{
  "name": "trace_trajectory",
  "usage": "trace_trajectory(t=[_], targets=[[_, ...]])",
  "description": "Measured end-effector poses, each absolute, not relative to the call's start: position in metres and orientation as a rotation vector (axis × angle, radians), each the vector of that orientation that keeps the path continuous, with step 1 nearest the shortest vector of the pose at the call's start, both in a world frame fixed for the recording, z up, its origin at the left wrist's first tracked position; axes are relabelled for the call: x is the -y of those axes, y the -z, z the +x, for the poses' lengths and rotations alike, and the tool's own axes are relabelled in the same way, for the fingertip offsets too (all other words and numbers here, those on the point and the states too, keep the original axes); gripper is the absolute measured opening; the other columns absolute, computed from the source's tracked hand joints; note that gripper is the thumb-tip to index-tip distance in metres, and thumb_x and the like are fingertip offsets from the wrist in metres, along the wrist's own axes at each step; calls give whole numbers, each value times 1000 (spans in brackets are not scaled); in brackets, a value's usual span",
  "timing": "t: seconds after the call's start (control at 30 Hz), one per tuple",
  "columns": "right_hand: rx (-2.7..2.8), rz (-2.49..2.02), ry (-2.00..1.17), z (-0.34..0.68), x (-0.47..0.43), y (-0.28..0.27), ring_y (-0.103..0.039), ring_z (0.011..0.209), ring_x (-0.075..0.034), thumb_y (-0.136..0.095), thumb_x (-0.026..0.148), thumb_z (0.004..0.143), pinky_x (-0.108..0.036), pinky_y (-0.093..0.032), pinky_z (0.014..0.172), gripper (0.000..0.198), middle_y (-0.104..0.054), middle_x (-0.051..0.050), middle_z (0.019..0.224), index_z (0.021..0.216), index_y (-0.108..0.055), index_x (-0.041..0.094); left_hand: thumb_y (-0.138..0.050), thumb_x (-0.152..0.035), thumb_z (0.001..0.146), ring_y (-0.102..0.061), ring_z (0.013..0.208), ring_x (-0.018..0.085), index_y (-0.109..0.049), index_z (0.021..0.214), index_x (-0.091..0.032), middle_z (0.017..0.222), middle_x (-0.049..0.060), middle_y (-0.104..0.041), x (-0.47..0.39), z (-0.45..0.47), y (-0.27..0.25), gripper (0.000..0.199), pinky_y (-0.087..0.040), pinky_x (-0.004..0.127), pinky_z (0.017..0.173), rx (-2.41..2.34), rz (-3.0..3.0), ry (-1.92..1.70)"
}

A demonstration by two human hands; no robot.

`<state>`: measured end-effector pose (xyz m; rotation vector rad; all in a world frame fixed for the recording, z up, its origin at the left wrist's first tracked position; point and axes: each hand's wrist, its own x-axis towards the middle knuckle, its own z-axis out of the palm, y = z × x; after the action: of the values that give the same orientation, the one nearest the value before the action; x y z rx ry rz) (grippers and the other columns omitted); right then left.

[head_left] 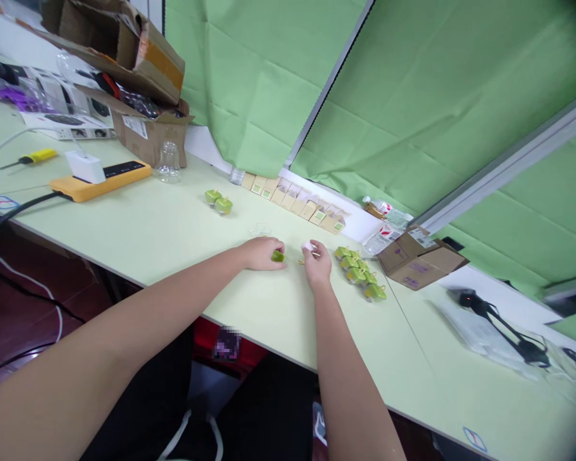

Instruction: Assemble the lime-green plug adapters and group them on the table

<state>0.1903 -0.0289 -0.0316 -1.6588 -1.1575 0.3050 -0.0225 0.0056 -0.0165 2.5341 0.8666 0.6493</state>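
My left hand [265, 254] is closed around a small green plastic piece [278, 256], which looks hollow like a lid or cup. Between the fingers of my right hand [318, 259] is a small white object [309, 246], too blurred to name. A thin yellowish bit [301, 261] lies by my right fingertips. Just beyond my left hand rests a clear plastic piece [260, 229]. Several small green-topped containers with loops [356, 274] stand in a cluster right of my right hand. Two more green-topped containers [218, 202] sit farther back on the left.
Small tan boxes [295, 201] line the back of the table [163, 237]. A clear jar [168, 163], an orange power strip [105, 181] and cardboard boxes [146, 131] occupy the left. Plastic bottles [384, 237], an open carton [420, 257] and a black device [504, 326] are on the right.
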Motion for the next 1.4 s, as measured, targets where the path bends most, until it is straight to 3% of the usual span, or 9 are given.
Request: trace_trajectory(t=[0.3, 0.57, 0.93, 1.4], targets=[[1137, -1653, -310, 187, 32, 29, -57, 65, -14, -64, 45, 67, -26, -44, 58, 42, -61, -2, 91, 102, -64, 21, -60, -41, 76, -62, 98, 24, -64, 105, -22, 104, 6, -69, -10, -22, 21, 35, -47, 32, 83, -818, 2533, -717], [1128, -1652, -317, 189, 30, 31, -59, 66, -14, -65, 43, 66, -26, -45, 58, 42, -62, -2, 91, 101, -60, 22, -62, -29, 72, -60, 104, 25, -64, 111, -19, 110, 9, -68, -10, -21, 21, 41, -47, 34, 89, -791, 2521, -731], [1128, -1669, -295, 188, 31, 30, -60, 70, -15, -64, 44, 67, -28, -47, 63, 40, -63, -3, 96, 101, -60, 22, -64, -38, 75, -60, 105, 25, -63, 112, -20, 111, 9, -68, -12, -21, 24, 42, -47, 34, 89, -793, 2516, -725], [1121, -1672, -301, 189, 29, 33, -61, 72, -16, -63, 43, 67, -29, -48, 65, 40, -66, -4, 98, 101, -59, 22, -64, -34, 73, -60, 103, 25, -62, 111, -19, 111, 10, -67, -10, -21, 21, 41, -47, 34, 89, -795, 2497, -723]])
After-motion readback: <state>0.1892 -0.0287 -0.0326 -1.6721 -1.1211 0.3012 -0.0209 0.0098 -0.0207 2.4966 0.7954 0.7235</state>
